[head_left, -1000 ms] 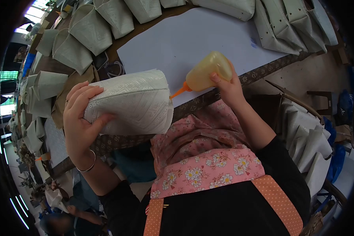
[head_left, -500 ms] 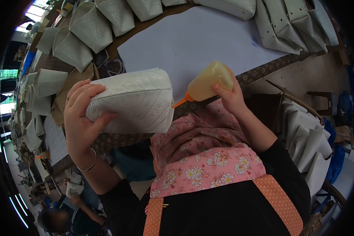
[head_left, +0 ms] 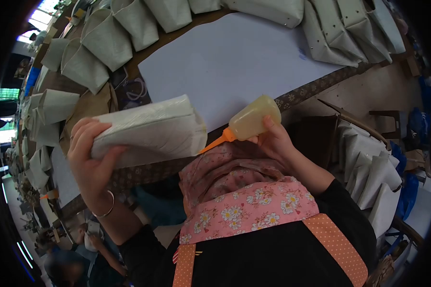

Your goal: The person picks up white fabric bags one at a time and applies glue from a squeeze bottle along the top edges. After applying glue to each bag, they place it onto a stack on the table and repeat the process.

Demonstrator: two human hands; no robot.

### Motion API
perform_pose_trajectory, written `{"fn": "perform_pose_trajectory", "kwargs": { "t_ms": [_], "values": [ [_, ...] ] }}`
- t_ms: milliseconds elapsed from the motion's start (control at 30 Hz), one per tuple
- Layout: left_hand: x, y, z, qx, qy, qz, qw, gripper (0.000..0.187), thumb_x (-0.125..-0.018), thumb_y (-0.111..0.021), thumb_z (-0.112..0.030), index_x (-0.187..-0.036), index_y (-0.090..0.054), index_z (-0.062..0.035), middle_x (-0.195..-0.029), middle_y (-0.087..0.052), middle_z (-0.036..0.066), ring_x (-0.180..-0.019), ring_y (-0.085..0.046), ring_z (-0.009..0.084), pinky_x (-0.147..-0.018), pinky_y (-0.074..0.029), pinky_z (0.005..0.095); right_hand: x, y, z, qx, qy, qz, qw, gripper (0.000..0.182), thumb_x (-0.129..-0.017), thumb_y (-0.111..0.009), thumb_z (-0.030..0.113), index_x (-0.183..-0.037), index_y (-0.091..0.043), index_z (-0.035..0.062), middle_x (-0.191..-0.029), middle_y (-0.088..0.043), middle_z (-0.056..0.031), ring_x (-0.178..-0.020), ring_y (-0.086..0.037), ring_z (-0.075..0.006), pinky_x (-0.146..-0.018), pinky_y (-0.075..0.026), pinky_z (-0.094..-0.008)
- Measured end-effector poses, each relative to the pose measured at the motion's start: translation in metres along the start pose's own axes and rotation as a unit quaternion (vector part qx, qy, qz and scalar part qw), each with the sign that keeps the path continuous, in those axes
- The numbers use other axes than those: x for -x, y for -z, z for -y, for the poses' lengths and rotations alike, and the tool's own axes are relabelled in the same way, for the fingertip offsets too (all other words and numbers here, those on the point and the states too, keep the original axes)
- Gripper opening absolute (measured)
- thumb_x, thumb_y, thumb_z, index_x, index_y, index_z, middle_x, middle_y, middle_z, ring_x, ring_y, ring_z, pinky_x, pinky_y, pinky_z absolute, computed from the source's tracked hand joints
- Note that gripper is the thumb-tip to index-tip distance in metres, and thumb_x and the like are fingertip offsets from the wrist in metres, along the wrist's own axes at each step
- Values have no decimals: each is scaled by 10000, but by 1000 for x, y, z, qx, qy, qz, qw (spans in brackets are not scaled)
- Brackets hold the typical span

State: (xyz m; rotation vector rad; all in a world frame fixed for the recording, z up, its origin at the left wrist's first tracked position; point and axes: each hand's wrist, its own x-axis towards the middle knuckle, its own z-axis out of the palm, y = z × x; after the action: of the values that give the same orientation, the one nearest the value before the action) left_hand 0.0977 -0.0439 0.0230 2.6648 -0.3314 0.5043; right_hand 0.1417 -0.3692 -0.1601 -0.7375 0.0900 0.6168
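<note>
My left hand point(head_left: 88, 153) is closed around the left end of a white embossed bag body point(head_left: 148, 129), thumb on the near side and fingers over the top. The bag body is held on its side above the table edge, its right rim toward my right hand. In my right hand point(head_left: 273, 136) is a translucent squeeze bottle point(head_left: 254, 117) of yellowish liquid, tilted down to the left. The tip of its orange nozzle point(head_left: 215, 143) is at the lower part of the bag's right rim; whether it touches is hard to tell.
A large white sheet point(head_left: 215, 62) covers part of the table. Several pale bag bodies point(head_left: 105, 40) line the back and left, and studded ones point(head_left: 325, 38) stand at the right. More pale pieces point(head_left: 368, 167) are stacked to my right. Another person point(head_left: 76, 258) sits at lower left.
The bag body has tipped and shifted down to the left with my left hand. My right hand has lowered the bottle, and its nozzle tip has moved down along the rim.
</note>
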Motion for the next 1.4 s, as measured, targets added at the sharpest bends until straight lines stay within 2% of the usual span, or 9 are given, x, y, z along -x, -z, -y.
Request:
{"fn": "perform_pose_trajectory", "kwargs": {
  "t_ms": [167, 267, 433, 467, 533, 733, 967, 1100, 1400],
  "values": [
    [34, -14, -11, -97, -51, -161, 981, 230, -614, -635, 2, -818, -542, -51, -879, -581, 86, -902, -525, 340, -814, -420, 422, -9, 15, 37, -85, 65, 0, 994, 630, -802, -569, 473, -1236, -364, 66, -1188, -470, -119, -1076, -506, -251, -845, -483, -347],
    [61, -55, -7, -74, -85, -183, 977, 198, -645, -611, 1, -778, -477, -58, -969, -560, 97, -975, -494, 360, -850, -394, 452, -8, 20, 54, -96, 118, -5, 988, 661, -786, -579, 492, -1244, -358, 69, -1213, -450, -115, -1106, -488, -260, -864, -473, -371],
    [113, -125, 1, -185, 59, -33, 980, 264, -680, -640, -61, -851, -440, -47, -1224, -425, 168, -1157, -376, 380, -942, -320, 488, -5, 28, 65, -31, 150, -3, 988, 647, -777, -602, 473, -1247, -366, 96, -1206, -466, -86, -1117, -481, -247, -887, -452, -389],
    [123, -134, 8, -177, 54, -37, 982, 264, -680, -640, -61, -851, -440, -47, -1224, -425, 168, -1157, -376, 380, -942, -320, 488, -6, 30, 65, -14, 146, 13, 989, 638, -776, -614, 457, -1249, -368, 106, -1203, -471, -76, -1119, -479, -243, -899, -441, -398],
    [125, -147, 13, -76, 24, -182, 980, 404, -688, -673, -137, -990, -425, -37, -1285, -367, 198, -1186, -349, 386, -966, -295, 482, -7, 30, 65, -7, 153, 20, 988, 618, -781, -622, 423, -1250, -369, 109, -1200, -474, -71, -1120, -479, -240, -908, -430, -409],
    [108, -136, 6, -119, 87, -113, 983, 671, -707, -665, -235, -1240, -329, -4, -1330, -318, 215, -1209, -311, 400, -987, -252, 492, -11, 30, 62, -9, 166, 50, 985, 545, -807, -628, 275, -1254, -364, 113, -1185, -481, -65, -1127, -471, -239, -925, -407, -429],
    [107, -137, 4, -114, 124, -80, 982, 690, -635, -629, -156, -1250, -347, -18, -1316, -332, 212, -1219, -290, 394, -1008, -211, 494, -15, 39, 57, 36, 180, 33, 982, 574, -781, -653, 223, -1253, -361, 81, -1175, -486, -92, -1107, -482, -251, -913, -415, -415],
    [112, -135, 15, -84, 147, -83, 982, 729, -556, -565, -61, -1252, -351, -26, -1306, -345, 193, -1216, -287, 392, -1020, -209, 470, -23, 59, 52, 76, 163, 37, 983, 693, -767, -626, 431, -1298, -331, 98, -1277, -421, -99, -1188, -409, -279, -975, -336, -455],
    [112, -127, 11, -46, 222, -105, 968, 724, -530, -574, -6, -1232, -416, -86, -1301, -364, 96, -1220, -306, 301, -978, -251, 395, -30, 69, 60, 76, 177, 49, 980, 664, -806, -599, 382, -1313, -311, 63, -1308, -386, -125, -1196, -400, -299, -962, -370, -449]
  ]
}}
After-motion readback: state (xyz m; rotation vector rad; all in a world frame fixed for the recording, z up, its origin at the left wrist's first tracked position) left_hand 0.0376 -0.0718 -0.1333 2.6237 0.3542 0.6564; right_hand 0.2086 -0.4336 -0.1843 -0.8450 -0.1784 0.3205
